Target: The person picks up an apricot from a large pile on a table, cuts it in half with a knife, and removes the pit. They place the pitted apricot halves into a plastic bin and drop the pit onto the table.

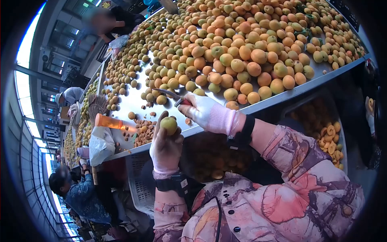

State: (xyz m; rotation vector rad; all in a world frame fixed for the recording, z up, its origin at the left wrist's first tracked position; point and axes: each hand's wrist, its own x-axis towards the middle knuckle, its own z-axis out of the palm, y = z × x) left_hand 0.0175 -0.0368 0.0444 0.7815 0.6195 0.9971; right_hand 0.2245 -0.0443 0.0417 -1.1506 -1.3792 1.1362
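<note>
My left hand [164, 146], in a pale glove with stained fingers, is closed around a greenish-yellow apricot [168, 126]. Above and to the right of it, my gloved right hand [205, 115] grips a small knife [184, 101] with a red handle. Its thin curved blade points left over the table, apart from the apricot in my left hand. Beyond both hands, a large heap of orange and green apricots [242, 52] covers much of the metal table [135, 99]. A pile of brown apricot pits [146, 135] lies left of my left hand.
An orange plastic cup [109, 121] lies on its side near a white bag [100, 143]. Below the table edge stand a white crate [139, 181] and a tub with cut apricots [328, 141]. Other people [86, 197] are along the left side.
</note>
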